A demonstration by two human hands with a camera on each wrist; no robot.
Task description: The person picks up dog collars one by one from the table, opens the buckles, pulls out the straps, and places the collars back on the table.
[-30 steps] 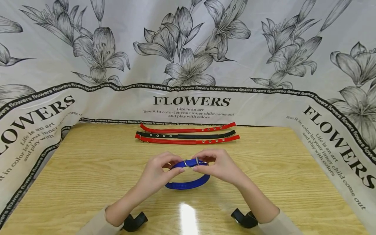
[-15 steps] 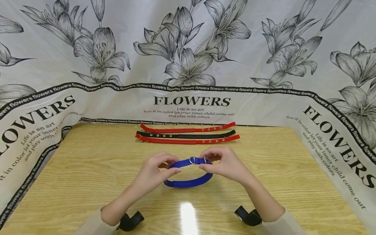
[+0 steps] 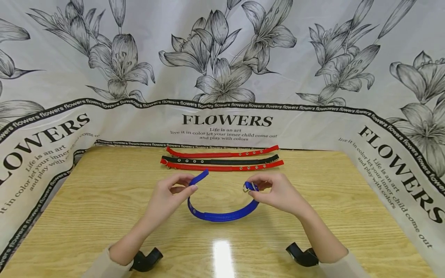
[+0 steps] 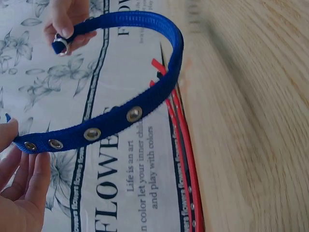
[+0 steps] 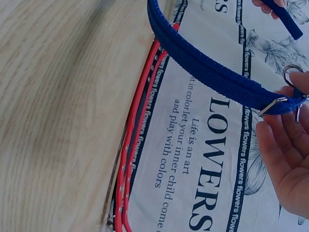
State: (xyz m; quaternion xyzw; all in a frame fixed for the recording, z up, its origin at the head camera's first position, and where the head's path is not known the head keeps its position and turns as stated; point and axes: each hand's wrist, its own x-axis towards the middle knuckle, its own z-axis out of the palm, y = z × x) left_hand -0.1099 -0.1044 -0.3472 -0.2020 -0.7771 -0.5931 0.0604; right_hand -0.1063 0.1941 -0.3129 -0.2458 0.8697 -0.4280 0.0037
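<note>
A blue collar (image 3: 222, 217) hangs in an open curve between both hands, its two ends apart. My left hand (image 3: 169, 195) pinches it near the free strap end, which pokes up past the fingers. In the left wrist view, several metal eyelets line this part of the collar (image 4: 113, 123). My right hand (image 3: 278, 193) pinches the other end, beside the silvery buckle (image 5: 273, 107) and a metal D-ring (image 5: 293, 72).
Behind the hands, a red collar (image 3: 215, 155), a black collar (image 3: 236, 161) and another red collar (image 3: 208, 167) lie side by side on the wooden table (image 3: 104, 193). A flower-printed cloth (image 3: 222, 127) rises along the table's back and sides.
The blue collar was a closed loop; its strap end has come out of the buckle. My hands have moved apart, the left one leftward and the right one rightward.
</note>
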